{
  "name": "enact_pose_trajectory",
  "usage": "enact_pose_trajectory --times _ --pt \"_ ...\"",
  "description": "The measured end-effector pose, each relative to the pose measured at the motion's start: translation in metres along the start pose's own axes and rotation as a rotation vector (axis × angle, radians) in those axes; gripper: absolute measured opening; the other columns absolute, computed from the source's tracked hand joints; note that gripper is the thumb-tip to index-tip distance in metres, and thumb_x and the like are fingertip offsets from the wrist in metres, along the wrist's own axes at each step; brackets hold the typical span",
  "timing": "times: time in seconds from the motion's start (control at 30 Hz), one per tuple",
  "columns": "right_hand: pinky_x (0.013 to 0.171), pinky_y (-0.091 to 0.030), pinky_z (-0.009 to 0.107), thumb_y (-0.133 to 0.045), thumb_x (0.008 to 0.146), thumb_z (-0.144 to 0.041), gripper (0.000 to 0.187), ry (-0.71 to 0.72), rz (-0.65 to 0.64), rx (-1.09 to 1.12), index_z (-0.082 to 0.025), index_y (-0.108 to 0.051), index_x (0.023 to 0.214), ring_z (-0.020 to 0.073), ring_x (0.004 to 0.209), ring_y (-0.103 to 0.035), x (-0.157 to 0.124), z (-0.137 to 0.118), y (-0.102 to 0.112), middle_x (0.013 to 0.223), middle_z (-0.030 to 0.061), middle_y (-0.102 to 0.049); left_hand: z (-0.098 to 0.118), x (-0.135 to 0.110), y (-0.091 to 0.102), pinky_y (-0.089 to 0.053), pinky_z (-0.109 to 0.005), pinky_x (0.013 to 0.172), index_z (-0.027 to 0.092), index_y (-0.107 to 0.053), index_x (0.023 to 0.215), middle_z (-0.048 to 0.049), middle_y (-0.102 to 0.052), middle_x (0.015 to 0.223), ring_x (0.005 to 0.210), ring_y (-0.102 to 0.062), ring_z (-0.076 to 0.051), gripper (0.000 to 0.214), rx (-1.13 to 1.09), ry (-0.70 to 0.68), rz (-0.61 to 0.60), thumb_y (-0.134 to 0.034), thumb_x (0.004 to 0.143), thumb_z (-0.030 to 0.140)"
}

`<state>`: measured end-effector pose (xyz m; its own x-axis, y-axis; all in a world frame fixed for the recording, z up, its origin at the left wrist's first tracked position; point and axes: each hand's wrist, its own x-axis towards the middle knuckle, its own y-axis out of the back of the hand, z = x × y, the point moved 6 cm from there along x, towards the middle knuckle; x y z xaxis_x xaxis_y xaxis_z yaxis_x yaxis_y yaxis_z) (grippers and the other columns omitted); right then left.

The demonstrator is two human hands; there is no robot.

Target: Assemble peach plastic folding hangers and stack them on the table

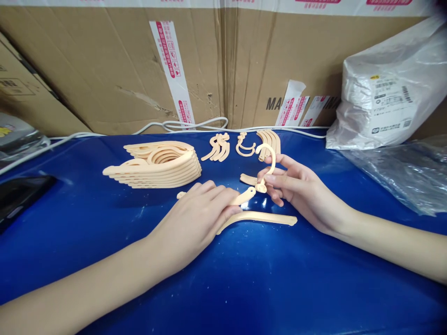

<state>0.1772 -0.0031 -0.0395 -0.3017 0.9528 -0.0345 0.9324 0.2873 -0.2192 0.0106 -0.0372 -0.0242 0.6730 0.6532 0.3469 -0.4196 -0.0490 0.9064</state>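
Observation:
My left hand (202, 209) is closed over a cream plastic hanger arm (243, 197), whose end with a small hole sticks out to the right. Between the thumb and fingers of my right hand (296, 186) is a cream hanger hook (271, 163), its curve upward and its round base down. That base is right beside the arm's holed end; whether they touch I cannot tell. Below lies another curved hanger arm (261, 217) on the blue table, partly hidden by my left hand. A short cream piece (247, 179) lies behind my right fingers.
A stack of cream hangers (157, 170) sits at the left. Farther back are several loose hooks (218, 148), more hooks (245, 146) and curved arms (274, 139). A white cable (195, 124) runs along the cardboard boxes (115, 60). A plastic parcel (387, 93) and dark phone (24, 195) flank the table.

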Motion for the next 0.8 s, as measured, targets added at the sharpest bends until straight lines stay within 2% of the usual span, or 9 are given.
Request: enact_pose_trajectory --times 0.13,0.3,0.43,0.53,0.8 --pt "0.052 -0.04 0.017 -0.074 0.081 -0.023 0.03 -0.05 -0.057 -0.027 -0.021 -0.052 0.102 0.0049 0.058 -0.048 0.002 0.0 0.001 0.077 -0.0029 -0.062 0.0 0.001 0.002 -0.033 -0.031 0.072 0.018 -0.056 0.092 -0.0002 -0.06 0.084 0.076 -0.044 -0.018 0.03 -0.019 -0.014 0.012 -0.031 0.106 0.029" --pt "0.052 -0.042 0.017 -0.074 0.082 -0.024 0.026 -0.078 -0.121 -0.028 -0.019 -0.054 0.098 0.0045 0.057 -0.049 0.005 -0.001 0.002 0.074 -0.0037 -0.061 0.001 0.004 0.003 -0.033 -0.031 0.071 0.016 -0.056 0.098 -0.0006 -0.06 0.087 0.077 -0.046 -0.018 0.023 -0.034 -0.026 -0.01 -0.036 0.104 0.025" --pt "0.055 -0.044 0.016 -0.074 0.082 -0.022 0.023 -0.105 -0.133 -0.017 -0.018 -0.056 0.097 0.004 0.06 -0.052 0.005 0.0 0.003 0.086 -0.0004 -0.065 0.004 0.005 0.006 -0.036 -0.03 0.074 0.014 -0.057 0.101 -0.0015 -0.061 0.088 0.077 -0.046 -0.017 0.021 -0.049 -0.053 -0.013 -0.039 0.103 0.024" --pt "0.059 -0.046 0.016 -0.074 0.082 -0.02 0.024 -0.114 -0.145 0.003 -0.018 -0.057 0.098 0.0042 0.062 -0.054 0.005 -0.001 0.003 0.088 -0.0005 -0.066 0.008 0.005 0.008 -0.038 -0.029 0.073 0.014 -0.057 0.1 -0.0021 -0.06 0.086 0.077 -0.046 -0.017 0.02 -0.021 -0.091 0.022 -0.04 0.103 0.022" --pt "0.059 -0.042 0.019 -0.074 0.08 -0.019 0.022 -0.12 -0.16 -0.002 -0.018 -0.056 0.092 0.0056 0.06 -0.05 0.003 0.0 0.001 0.077 -0.0023 -0.062 0.013 0.006 0.014 -0.042 -0.03 0.07 0.012 -0.059 0.104 -0.0041 -0.063 0.083 0.077 -0.049 -0.019 0.024 0.11 -0.157 0.099 -0.037 0.103 0.023"
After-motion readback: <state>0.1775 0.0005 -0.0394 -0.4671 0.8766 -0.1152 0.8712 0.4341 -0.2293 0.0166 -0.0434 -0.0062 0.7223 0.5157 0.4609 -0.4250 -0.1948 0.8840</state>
